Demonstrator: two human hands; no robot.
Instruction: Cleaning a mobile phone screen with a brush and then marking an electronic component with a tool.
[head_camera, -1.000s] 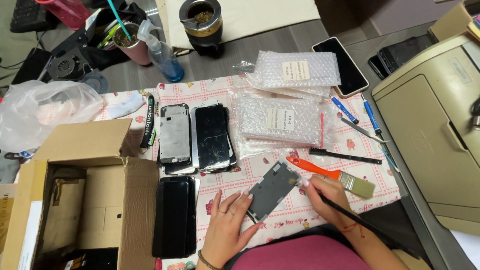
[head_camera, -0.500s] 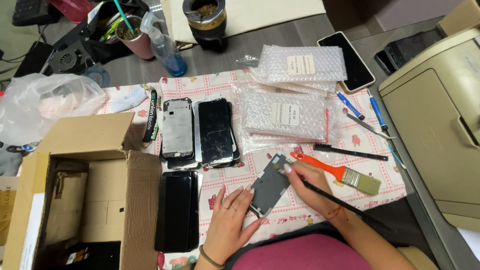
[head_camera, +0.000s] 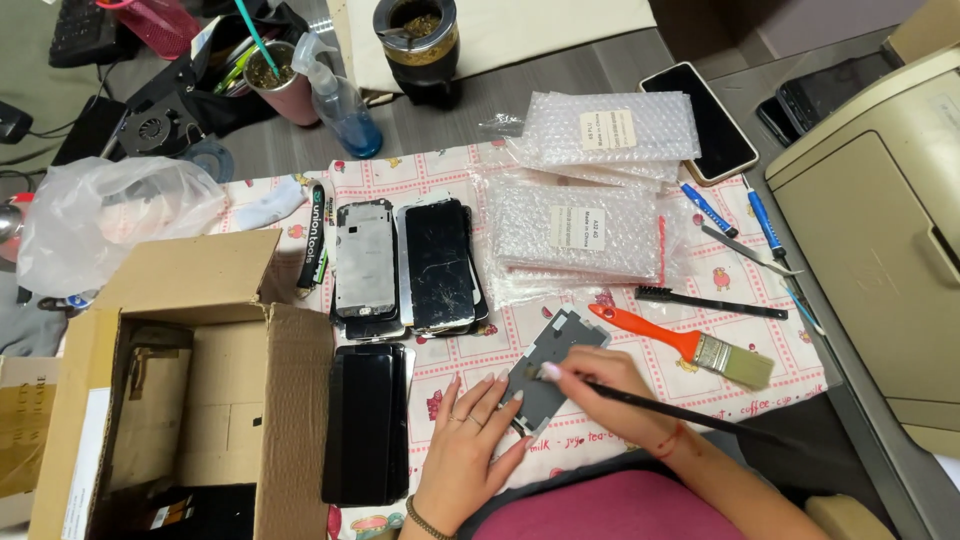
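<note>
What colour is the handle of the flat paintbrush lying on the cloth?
Bright orange, with a metal ferrule and pale bristles; the paintbrush shows clearly in the head view.

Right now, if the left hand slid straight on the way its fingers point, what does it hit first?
The left hand points up and slightly right; its fingertips already rest at the grey phone panel. Past that, likely the bubble-wrap bags, though height is unclear.

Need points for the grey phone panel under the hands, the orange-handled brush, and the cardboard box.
grey phone panel (head_camera: 565, 345), head view, upper bare face.
orange-handled brush (head_camera: 650, 330), head view, middle of the orange handle.
cardboard box (head_camera: 300, 420), head view, right wall.
</note>
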